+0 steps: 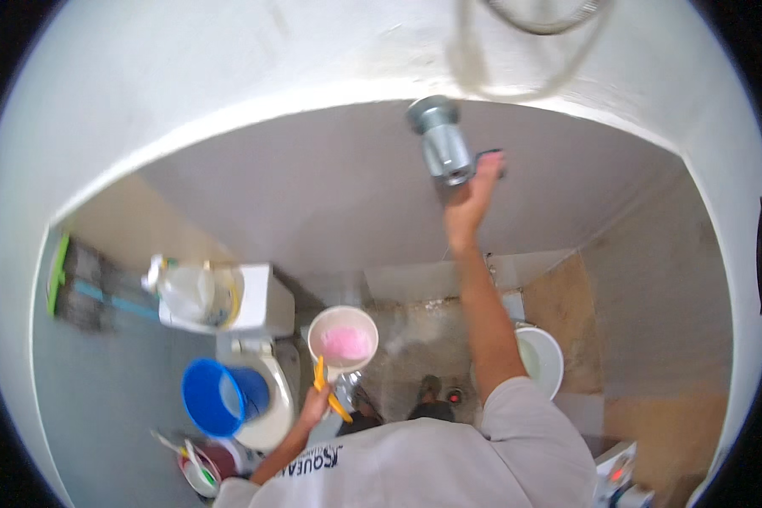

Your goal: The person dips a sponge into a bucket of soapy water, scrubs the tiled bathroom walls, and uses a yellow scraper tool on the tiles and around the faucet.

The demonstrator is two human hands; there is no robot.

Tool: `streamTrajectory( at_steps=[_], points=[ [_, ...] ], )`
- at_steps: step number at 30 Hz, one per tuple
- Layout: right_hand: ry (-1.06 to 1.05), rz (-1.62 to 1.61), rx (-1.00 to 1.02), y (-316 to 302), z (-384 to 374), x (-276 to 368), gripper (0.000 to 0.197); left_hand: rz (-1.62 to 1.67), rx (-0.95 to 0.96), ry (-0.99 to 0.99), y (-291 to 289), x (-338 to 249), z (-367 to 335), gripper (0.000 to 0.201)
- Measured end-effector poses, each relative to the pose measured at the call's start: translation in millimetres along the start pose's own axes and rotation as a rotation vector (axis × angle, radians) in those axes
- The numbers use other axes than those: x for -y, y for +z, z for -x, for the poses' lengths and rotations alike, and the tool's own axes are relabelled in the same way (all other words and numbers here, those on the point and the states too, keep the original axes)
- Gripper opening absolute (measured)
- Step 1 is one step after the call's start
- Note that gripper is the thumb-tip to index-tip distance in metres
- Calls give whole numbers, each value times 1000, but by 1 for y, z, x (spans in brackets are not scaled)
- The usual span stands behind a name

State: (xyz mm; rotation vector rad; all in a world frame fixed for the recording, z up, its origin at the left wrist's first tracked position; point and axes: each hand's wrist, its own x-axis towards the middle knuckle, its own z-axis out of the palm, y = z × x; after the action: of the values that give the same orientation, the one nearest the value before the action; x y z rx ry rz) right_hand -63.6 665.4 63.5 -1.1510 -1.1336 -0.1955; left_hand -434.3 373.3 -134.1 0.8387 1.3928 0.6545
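Note:
My left hand [316, 405] is low and left of centre, closed around a yellow stick-like handle [335, 400]; its far end is hard to make out. Just beyond it is a pale plastic dipper [315, 326] with pink liquid [345, 343] inside. The dipper's handle runs back toward the same hand, and I cannot tell whether the fingers grip it too. My right arm stretches up to a chrome tap fitting [445, 146] on the wall. There my right hand [470, 203] closes at a small dark lever [491, 156] on the fitting's right; blur softens the fingers.
At the left, a blue bucket [207, 400] stands over the toilet [271, 415]. The white cistern [258, 296] carries a large clear jug [190, 292]. A green-edged broom [59, 275] leans by the left wall. Right of my arm, a white bucket [550, 360] sits on the floor.

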Motion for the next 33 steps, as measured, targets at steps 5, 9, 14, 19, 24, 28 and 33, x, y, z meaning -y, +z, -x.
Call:
streamTrajectory(
  at_steps=[5,9,14,19,24,28,33],
  points=[
    [-67,-123,1007,10,159,38,44,-54,-226,95,50,18,-15,36],
    [-47,-58,2033,-6,244,18,40,-113,-244,-61,93,3,-5,38],
    [-195,273,2123,-18,315,-13,28,-341,-271,-40,128,-10,1,41],
    [465,-13,1815,-33,320,-88,24,-336,-166,-29,129,9,-36,38],
    [1076,-548,463,-94,209,-144,12,-172,-48,-33,94,63,-98,38],
    [708,-476,-32,-59,189,-137,21,-198,21,-23,64,128,-144,40],
    [-421,515,712,112,348,-118,75,-101,10,-11,57,194,-206,34]
  ],
)
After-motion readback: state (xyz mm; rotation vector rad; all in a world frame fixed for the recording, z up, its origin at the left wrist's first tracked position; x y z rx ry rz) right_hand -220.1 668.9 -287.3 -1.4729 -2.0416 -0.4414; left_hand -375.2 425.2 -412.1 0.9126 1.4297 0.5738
